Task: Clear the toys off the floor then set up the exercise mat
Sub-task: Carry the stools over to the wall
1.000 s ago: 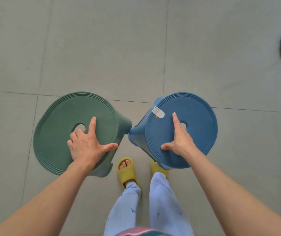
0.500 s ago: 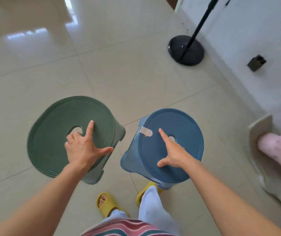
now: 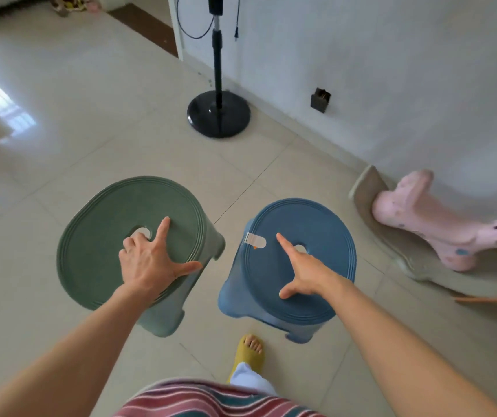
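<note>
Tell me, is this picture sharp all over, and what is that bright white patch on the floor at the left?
Head view: the green stool, the blue stool and both hands are fairly sharp. The pink toy at the right edge is smeared by blur. The white patch is glare, probably window light, on the glossy floor tiles. The wide lens bends the wall line.

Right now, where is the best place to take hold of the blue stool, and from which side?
Judging by its shape, the blue stool is best hooked from above through the round hole in its flat seat, as the right hand does, thumb spread across the seat.
</note>
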`<state>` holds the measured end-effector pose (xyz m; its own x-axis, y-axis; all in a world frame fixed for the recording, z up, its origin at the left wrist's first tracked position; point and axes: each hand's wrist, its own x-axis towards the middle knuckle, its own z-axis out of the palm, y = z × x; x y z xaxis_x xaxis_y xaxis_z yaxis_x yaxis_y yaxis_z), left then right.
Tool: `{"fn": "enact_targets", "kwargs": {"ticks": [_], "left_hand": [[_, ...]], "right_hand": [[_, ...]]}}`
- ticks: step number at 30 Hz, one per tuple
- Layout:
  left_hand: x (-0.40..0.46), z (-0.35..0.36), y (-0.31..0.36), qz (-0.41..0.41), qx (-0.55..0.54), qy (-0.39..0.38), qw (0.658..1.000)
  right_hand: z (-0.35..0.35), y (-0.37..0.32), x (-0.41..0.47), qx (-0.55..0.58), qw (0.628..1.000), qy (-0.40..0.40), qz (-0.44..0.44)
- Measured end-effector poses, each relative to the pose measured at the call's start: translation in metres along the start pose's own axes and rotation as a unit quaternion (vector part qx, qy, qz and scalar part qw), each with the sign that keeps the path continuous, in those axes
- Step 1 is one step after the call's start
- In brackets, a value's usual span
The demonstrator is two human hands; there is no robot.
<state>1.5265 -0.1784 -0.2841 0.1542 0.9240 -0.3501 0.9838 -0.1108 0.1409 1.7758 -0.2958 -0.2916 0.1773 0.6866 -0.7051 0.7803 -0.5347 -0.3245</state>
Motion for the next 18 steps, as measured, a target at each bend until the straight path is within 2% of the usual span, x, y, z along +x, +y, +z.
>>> {"fn": "enact_targets", "kwargs": {"ticks": [11,18], "left_hand": [[0.066,-0.049,0.112,0.102,0.035,0.016,0.994],[0.157,-0.064,0.161,0.146,0.05,-0.004,0.988]], "right_hand": [[-0.08,0.06,0.016,0.063,0.996,0.043,0.051],[-0.126,0.068,0.062,0.082,0.99,0.05,0.098]]}}
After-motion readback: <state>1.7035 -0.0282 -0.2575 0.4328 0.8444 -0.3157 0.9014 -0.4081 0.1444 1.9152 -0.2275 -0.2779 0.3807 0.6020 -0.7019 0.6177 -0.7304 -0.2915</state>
